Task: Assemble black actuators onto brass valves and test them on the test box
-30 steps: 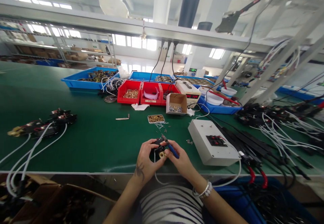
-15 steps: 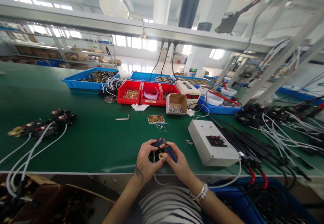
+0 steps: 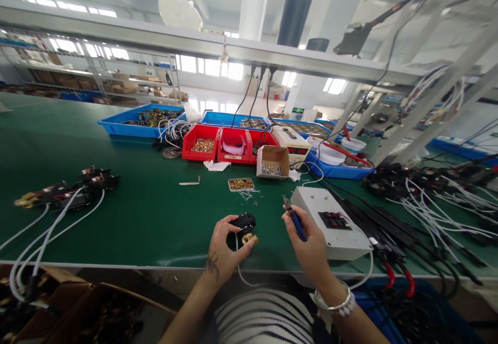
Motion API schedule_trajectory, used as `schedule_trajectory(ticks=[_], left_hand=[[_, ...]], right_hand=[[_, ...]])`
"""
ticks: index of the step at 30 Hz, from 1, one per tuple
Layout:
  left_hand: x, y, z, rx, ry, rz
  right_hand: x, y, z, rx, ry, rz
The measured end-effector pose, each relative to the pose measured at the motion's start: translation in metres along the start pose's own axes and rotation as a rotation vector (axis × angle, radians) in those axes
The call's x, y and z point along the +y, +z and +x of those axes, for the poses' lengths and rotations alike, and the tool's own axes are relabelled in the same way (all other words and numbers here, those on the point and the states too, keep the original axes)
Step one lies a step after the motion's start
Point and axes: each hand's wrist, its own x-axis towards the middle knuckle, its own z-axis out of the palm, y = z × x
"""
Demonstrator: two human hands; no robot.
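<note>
My left hand (image 3: 224, 243) is closed around a black part with a brass fitting (image 3: 247, 229), thumb below and fingers on its left side. A white cable hangs from that part toward the table's front edge. Blue-handled pliers (image 3: 295, 220) are gripped in my right hand (image 3: 311, 240), their metal jaws pointing up and away from me. The pliers are apart from the black part, close to the left side of a grey box (image 3: 311, 214) with a black panel on top. Beyond my hands lies a small tray of brass pieces (image 3: 241, 184) with thin wire bits beside it.
Red bins (image 3: 200, 149) and a cardboard box of small metal parts (image 3: 272, 161) line the back. Black assemblies with white cables (image 3: 93, 180) lie at left. Black cables (image 3: 377, 224) cover the right side, and a small metal tool (image 3: 190, 182) lies mid-table.
My right hand has moved right with the pliers, away from the black part. My left hand still holds the part in about the same place, its brass fitting now more exposed.
</note>
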Motion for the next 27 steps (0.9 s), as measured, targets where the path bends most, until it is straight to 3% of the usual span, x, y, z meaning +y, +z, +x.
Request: schedule_trajectory(ticks=[2,3,6,8,9,13,14,15,19,20,22,25,27], left_hand=[[0.001,0.000,0.000,-0.002,-0.010,-0.005],[0.001,0.000,0.000,-0.002,-0.014,-0.008],[0.000,0.001,0.000,-0.002,-0.016,-0.017],[0.000,0.001,0.000,-0.004,-0.013,-0.023],[-0.001,0.001,0.000,-0.005,-0.014,-0.026],[-0.002,0.000,0.001,-0.010,-0.033,-0.038],[-0.002,0.000,0.001,-0.012,-0.037,-0.041],[-0.002,-0.001,0.001,-0.014,-0.040,-0.044],[-0.003,0.000,0.001,-0.021,-0.043,-0.060],[-0.003,0.000,0.001,-0.023,-0.044,-0.063],[-0.002,0.000,0.001,-0.024,-0.053,-0.068],[0.000,-0.001,0.001,-0.024,-0.069,-0.074],[0.000,-0.001,0.002,-0.024,-0.072,-0.078]], right_hand=[[0.002,-0.001,-0.002,0.068,-0.030,-0.044],[0.004,0.000,-0.002,0.008,-0.055,-0.081],[0.010,0.003,-0.001,-0.413,-0.149,-0.217],[0.009,0.002,0.005,-0.571,-0.167,-0.249],[0.007,0.000,0.008,-0.543,-0.149,-0.233],[0.001,-0.002,0.013,-0.164,-0.062,-0.139],[0.001,-0.001,0.011,-0.124,-0.051,-0.151],[0.002,0.000,0.009,-0.154,-0.049,-0.177],[0.005,0.000,0.006,-0.551,-0.075,-0.271],[0.005,-0.002,0.008,-0.564,-0.076,-0.263],[0.004,-0.005,0.012,-0.431,-0.064,-0.217],[0.004,-0.005,0.012,-0.130,-0.033,-0.183],[0.006,-0.001,0.008,-0.179,-0.054,-0.233]])
